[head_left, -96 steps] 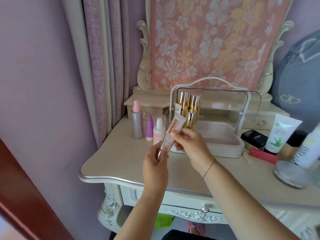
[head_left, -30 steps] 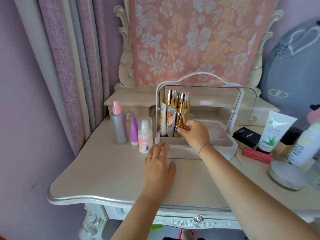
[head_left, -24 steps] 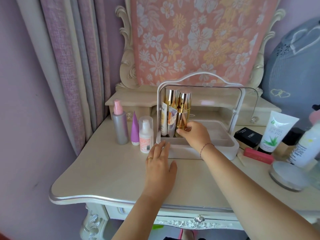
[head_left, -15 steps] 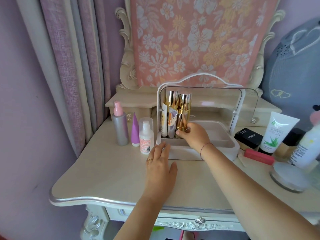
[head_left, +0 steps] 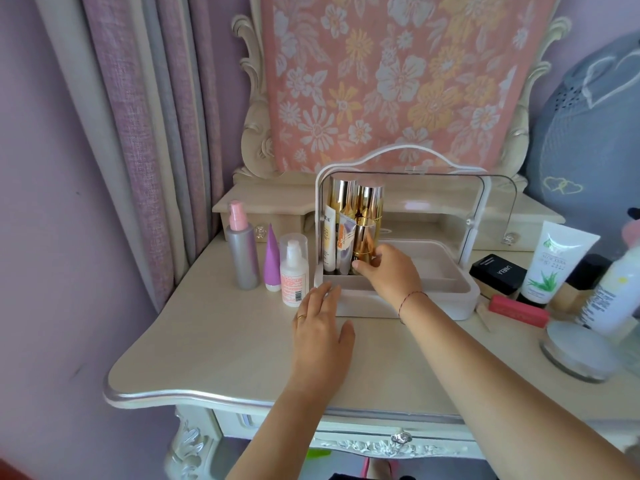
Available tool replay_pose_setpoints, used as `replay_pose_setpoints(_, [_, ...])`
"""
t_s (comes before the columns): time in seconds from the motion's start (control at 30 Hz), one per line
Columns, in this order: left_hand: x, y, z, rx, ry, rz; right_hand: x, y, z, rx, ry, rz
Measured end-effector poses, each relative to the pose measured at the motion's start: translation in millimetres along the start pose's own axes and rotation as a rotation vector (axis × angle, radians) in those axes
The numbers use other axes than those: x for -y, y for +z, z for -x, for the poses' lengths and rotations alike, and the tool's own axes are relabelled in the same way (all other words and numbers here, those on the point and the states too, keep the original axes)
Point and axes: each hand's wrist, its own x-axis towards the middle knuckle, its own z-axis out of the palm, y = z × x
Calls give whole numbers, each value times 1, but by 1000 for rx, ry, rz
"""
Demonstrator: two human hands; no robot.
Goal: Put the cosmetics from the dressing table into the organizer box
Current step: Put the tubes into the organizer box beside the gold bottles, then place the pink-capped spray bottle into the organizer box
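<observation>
Cream counter [head_left: 225,358], organizer box [head_left: 433,299] partly filled.
Right hand [head_left: 391,268] grips a gold bottle [head_left: 362,242] inside the box; left hand [head_left: 322,327] lies flat, fingers straight. The spray bottle [head_left: 242,251] at nine o'clock and the aloe tube [head_left: 554,268] at three are not yet packed.

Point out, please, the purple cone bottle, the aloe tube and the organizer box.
purple cone bottle [head_left: 272,259], head view, middle of its body.
aloe tube [head_left: 550,268], head view, on the printed label.
organizer box [head_left: 450,304], head view, on its front wall near the right corner.
</observation>
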Motion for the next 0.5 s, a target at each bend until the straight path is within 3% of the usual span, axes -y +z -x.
replay_pose_setpoints(0.27, [-5, -12, 2, -181, -111, 213, -12, -2, 44, -365, -153, -103])
replay_pose_setpoints(0.37, [-7, -16, 4, -255, -149, 237, -20, -2, 63, -434, -246, -139])
replay_pose_setpoints(0.5, [-4, -12, 5, -233, -155, 228, -25, 1, 81, -445, -302, -158])
